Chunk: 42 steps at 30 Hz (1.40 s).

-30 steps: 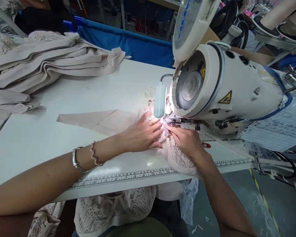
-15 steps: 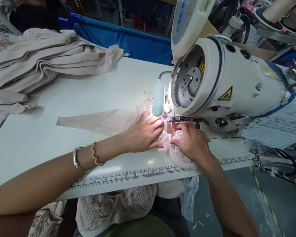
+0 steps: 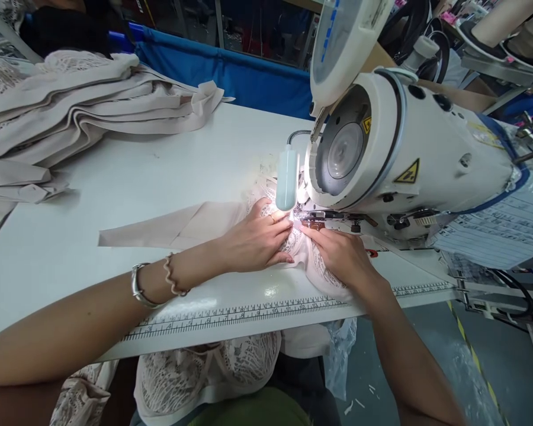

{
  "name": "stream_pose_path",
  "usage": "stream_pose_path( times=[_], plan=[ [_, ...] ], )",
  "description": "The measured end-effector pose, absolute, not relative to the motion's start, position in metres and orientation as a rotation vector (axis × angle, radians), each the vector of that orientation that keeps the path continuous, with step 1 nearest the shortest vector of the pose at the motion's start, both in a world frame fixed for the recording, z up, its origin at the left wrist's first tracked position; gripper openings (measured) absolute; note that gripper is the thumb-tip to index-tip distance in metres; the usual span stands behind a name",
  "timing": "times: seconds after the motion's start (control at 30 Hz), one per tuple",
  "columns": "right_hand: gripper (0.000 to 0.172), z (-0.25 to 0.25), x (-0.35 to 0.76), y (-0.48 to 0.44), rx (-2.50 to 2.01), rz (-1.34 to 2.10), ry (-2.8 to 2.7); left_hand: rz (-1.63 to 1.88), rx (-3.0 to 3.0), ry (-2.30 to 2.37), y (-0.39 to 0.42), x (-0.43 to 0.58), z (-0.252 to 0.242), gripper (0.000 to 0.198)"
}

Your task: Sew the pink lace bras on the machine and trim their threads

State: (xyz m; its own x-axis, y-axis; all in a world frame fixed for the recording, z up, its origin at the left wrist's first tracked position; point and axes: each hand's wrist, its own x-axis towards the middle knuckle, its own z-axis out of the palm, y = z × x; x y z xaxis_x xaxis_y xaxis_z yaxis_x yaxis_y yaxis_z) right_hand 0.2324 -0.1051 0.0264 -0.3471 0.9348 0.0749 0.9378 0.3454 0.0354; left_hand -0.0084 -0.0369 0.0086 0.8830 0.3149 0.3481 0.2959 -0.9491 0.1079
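Note:
A pale pink lace bra [image 3: 322, 275] lies under the needle area of a white sewing machine [image 3: 430, 148]. Its plain fabric wing [image 3: 137, 232] stretches out to the left across the table. My left hand [image 3: 260, 239] rests flat on the lace just left of the needle, fingers stretched out. From the right, my right hand [image 3: 344, 254] grips the bra's edge close to the presser foot; its index finger points at the needle and its thumb is hidden. A small lamp [image 3: 286, 180] lights this spot. The disc in the machine's head looks blurred.
A heap of pale bra pieces [image 3: 93, 112] lies at the table's back left. Along the front edge of the white table runs a printed ruler [image 3: 249, 313]. Another lace bra [image 3: 204, 370] sits on my lap. Written sheets [image 3: 493, 219] hang at the right.
My right hand has slid left toward the needle and now covers much of the brown plate. The fabric wing has shifted slightly left. The machine's disc has turned from sharp to blurred.

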Motion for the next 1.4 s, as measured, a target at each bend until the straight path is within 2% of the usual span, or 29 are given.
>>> stream_pose_path(
  times=[0.2, 0.37, 0.6, 0.83, 1.03, 1.17, 1.4],
  plan=[
    [0.050, 0.027, 0.228, -0.099, -1.819, 0.020, -2.498, 0.560, 2.987, 0.527, -0.033, -0.009, 0.010, 0.064],
    [0.033, 0.024, 0.236, -0.101, -1.861, -0.009, -2.448, 0.579, 2.998, 0.525, -0.035, -0.006, 0.009, 0.054],
    [0.055, 0.026, 0.248, -0.101, -1.650, 0.011, -2.625, 0.624, 2.973, 0.500, -0.032, -0.007, 0.005, 0.053],
    [0.046, 0.025, 0.238, -0.092, -1.747, 0.061, -2.552, 0.619, 3.020, 0.606, -0.030, -0.007, 0.007, 0.064],
    [0.050, 0.023, 0.236, -0.091, -1.803, 0.119, -2.479, 0.602, 3.170, 0.629, -0.040, -0.005, 0.007, 0.032],
    [0.050, 0.021, 0.238, -0.094, -1.790, 0.140, -2.440, 0.472, 3.105, 0.536, -0.039, -0.004, 0.005, 0.031],
    [0.051, 0.022, 0.239, -0.095, -1.826, 0.176, -2.436, 0.581, 2.997, 0.598, -0.031, -0.005, -0.002, 0.026]
  ],
)
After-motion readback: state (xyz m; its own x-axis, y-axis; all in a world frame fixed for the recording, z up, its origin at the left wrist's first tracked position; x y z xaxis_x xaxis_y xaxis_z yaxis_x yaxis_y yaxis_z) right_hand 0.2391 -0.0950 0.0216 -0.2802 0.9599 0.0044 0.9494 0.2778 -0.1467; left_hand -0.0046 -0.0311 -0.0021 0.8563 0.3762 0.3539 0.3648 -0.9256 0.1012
